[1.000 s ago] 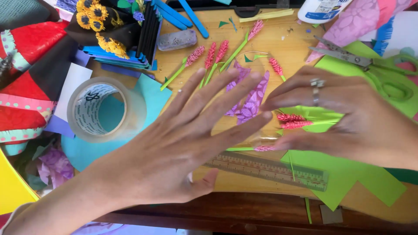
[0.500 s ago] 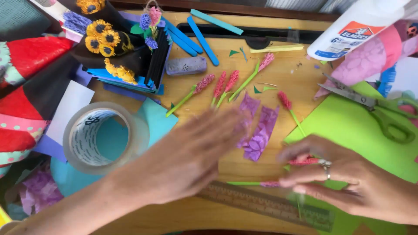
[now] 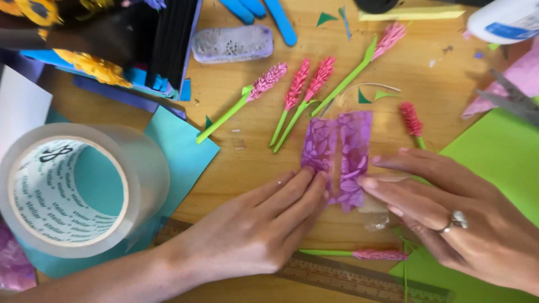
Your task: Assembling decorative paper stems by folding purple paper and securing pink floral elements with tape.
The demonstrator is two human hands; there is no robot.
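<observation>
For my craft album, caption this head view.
Both hands, left and right, press purple patterned paper strips on the wooden table.

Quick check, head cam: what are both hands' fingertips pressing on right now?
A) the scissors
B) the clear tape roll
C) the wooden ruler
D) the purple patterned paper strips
D: the left hand and the right hand both have fingertips on the lower ends of the purple patterned paper strips, which lie flat on the wooden table; the tape roll sits apart to the left.

Clear tape roll (image 3: 70,191), ruler (image 3: 359,279) — scissors (image 3: 508,98), glue bottle (image 3: 505,19)
</observation>
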